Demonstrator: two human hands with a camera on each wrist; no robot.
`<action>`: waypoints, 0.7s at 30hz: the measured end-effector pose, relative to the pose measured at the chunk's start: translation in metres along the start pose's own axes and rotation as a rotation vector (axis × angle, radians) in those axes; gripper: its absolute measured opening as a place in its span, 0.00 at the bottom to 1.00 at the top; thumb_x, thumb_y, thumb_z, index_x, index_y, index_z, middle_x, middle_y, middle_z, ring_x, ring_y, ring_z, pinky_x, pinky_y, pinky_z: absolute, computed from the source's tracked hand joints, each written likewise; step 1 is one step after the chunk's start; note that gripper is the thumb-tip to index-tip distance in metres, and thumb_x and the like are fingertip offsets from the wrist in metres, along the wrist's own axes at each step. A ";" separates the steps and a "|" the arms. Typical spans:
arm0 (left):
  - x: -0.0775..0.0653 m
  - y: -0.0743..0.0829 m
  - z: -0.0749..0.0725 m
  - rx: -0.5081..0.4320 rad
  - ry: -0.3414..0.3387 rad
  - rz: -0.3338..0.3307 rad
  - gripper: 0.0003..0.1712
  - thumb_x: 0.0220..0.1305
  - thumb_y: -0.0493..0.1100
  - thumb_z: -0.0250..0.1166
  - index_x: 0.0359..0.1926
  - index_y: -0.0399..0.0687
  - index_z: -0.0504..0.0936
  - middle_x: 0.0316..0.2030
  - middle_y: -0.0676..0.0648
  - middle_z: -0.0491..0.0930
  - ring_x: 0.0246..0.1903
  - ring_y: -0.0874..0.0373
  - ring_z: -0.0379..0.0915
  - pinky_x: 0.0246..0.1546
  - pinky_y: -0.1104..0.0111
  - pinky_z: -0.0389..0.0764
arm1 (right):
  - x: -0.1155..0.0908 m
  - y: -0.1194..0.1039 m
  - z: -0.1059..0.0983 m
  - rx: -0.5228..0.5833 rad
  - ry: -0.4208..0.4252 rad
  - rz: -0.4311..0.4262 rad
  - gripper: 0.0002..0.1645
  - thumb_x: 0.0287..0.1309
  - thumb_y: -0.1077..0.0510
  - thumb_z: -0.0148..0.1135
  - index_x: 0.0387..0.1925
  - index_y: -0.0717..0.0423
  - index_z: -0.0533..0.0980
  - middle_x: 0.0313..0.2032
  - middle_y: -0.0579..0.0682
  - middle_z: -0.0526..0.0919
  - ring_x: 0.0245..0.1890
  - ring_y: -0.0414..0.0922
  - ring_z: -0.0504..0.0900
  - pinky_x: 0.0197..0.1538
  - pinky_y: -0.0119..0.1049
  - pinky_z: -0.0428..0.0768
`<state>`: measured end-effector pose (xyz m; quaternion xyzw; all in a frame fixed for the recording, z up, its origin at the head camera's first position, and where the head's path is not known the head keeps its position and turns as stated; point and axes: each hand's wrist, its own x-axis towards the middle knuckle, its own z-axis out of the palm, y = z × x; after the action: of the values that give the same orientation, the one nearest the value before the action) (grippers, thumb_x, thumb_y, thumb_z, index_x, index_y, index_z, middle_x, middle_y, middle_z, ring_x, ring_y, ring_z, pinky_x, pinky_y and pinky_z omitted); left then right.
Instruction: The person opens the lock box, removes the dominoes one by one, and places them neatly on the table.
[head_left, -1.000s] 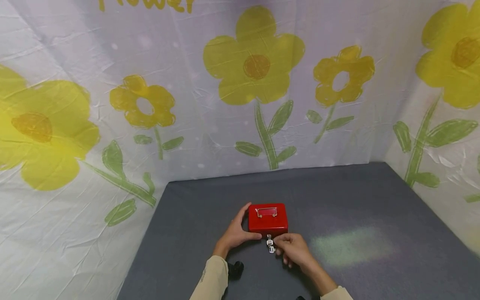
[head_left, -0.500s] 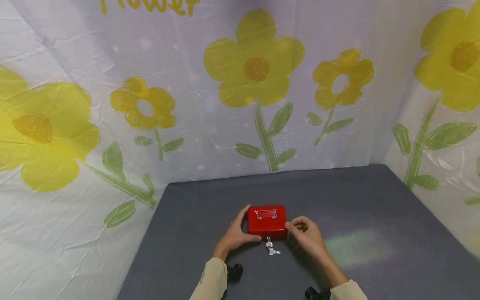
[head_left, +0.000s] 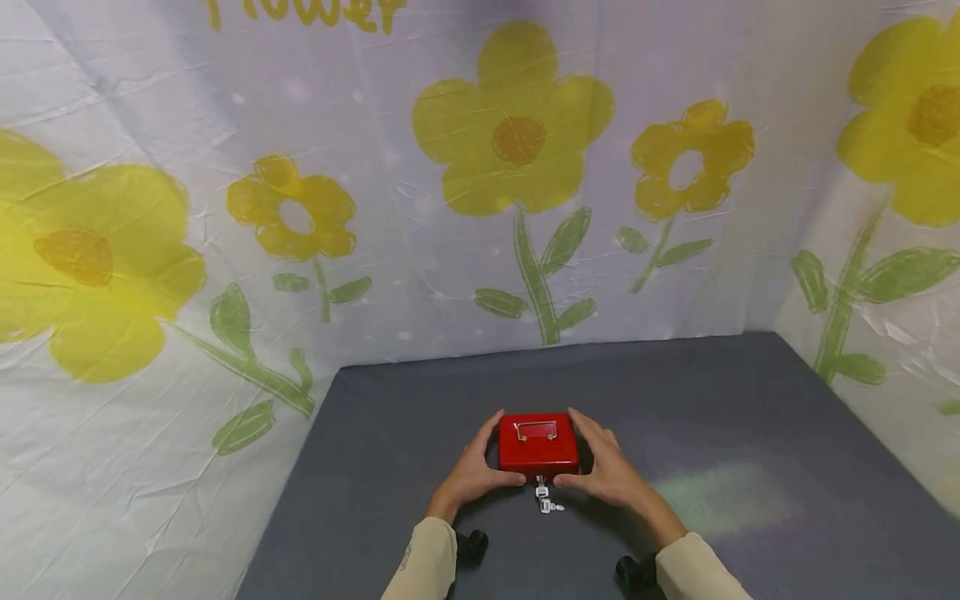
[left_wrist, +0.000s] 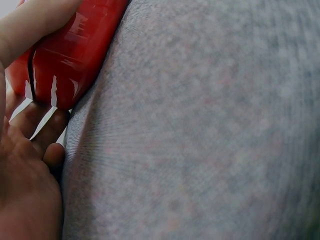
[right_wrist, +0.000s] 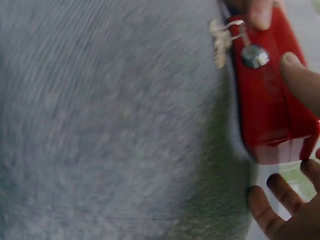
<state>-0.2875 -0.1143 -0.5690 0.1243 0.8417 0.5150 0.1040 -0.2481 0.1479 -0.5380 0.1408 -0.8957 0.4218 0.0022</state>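
Observation:
A small red cash box (head_left: 538, 454) with a folded metal handle on its closed lid sits on the grey table. My left hand (head_left: 474, 468) holds its left side, thumb along the front and fingers round the far left corner. On the opposite side my right hand (head_left: 611, 471) spans the box, thumb at the front and fingertips at the back right corner. Two silver keys (head_left: 546, 500) hang on a ring at the front lock; the round lock (right_wrist: 255, 56) shows in the right wrist view. Beside the red box wall (left_wrist: 62, 70), left fingers curl in the left wrist view.
The dark grey table (head_left: 420, 400) extends around the box, with a pale patch of light to the right. A white cloth backdrop (head_left: 420, 292) with yellow flowers stands along the back and sides. Black wrist devices (head_left: 471, 548) sit by both sleeves.
My right hand has let go of the keys, moved up and right, and spread round the right side of the box. The loose key now dangles to the right. The left hand stays put.

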 end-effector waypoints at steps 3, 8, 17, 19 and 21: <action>0.000 0.000 0.000 -0.004 -0.002 -0.005 0.65 0.45 0.55 0.82 0.80 0.65 0.54 0.78 0.48 0.59 0.77 0.43 0.53 0.71 0.32 0.55 | 0.002 0.004 0.001 -0.017 -0.004 -0.034 0.66 0.46 0.45 0.81 0.79 0.57 0.54 0.77 0.62 0.60 0.70 0.64 0.62 0.67 0.69 0.67; 0.000 0.001 -0.001 0.000 -0.003 -0.010 0.65 0.45 0.55 0.82 0.80 0.66 0.54 0.78 0.48 0.59 0.77 0.43 0.53 0.71 0.32 0.55 | 0.007 0.008 0.003 -0.040 -0.002 -0.071 0.64 0.46 0.48 0.82 0.79 0.57 0.55 0.77 0.62 0.59 0.73 0.66 0.61 0.70 0.70 0.63; -0.001 0.004 -0.001 0.017 -0.016 0.004 0.66 0.46 0.56 0.81 0.81 0.65 0.51 0.79 0.47 0.57 0.77 0.42 0.52 0.72 0.33 0.53 | 0.015 0.014 0.000 -0.071 0.005 -0.147 0.62 0.42 0.50 0.84 0.75 0.60 0.61 0.75 0.62 0.64 0.73 0.65 0.65 0.70 0.67 0.65; -0.001 0.004 -0.001 0.021 -0.023 0.038 0.66 0.47 0.55 0.81 0.81 0.63 0.51 0.79 0.46 0.56 0.77 0.41 0.51 0.72 0.32 0.52 | 0.015 0.015 -0.001 -0.066 0.008 -0.152 0.62 0.41 0.50 0.85 0.75 0.61 0.62 0.74 0.63 0.65 0.72 0.64 0.66 0.70 0.66 0.66; -0.001 0.004 -0.003 0.036 -0.032 0.081 0.66 0.47 0.55 0.81 0.81 0.60 0.51 0.79 0.46 0.56 0.77 0.42 0.51 0.73 0.33 0.52 | 0.016 0.015 -0.002 -0.059 0.001 -0.139 0.62 0.40 0.50 0.85 0.75 0.59 0.62 0.74 0.61 0.66 0.72 0.63 0.67 0.69 0.66 0.67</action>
<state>-0.2872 -0.1148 -0.5641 0.1684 0.8433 0.5016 0.0942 -0.2669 0.1541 -0.5459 0.2023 -0.8958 0.3942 0.0361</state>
